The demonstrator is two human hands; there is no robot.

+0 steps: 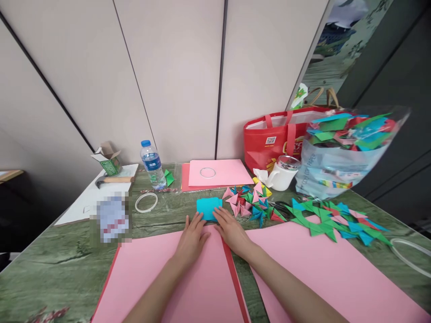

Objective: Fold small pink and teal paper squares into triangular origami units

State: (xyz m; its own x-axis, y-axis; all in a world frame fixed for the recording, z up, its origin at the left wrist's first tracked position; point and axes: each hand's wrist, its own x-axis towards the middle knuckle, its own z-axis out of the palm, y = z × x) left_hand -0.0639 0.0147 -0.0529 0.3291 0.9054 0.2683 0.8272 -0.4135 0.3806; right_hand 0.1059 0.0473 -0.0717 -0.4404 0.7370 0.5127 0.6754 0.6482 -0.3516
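Note:
A small stack of bright blue paper lies on the table just past the pink sheets. My left hand rests palm down, fingers apart, with its fingertips at the lower left edge of the blue paper. On the other side, my right hand lies flat with stretched fingers touching the right edge of it. Beneath both hands is a large pink sheet with a red sheet showing along its edges. Folded paper pieces in pink, blue, green and red lie in a pile right of the blue paper.
A water bottle, a hammer, an opened box and a white ring stand or lie at left. A white mug, red bag and plastic bag are at right, beside folded stars.

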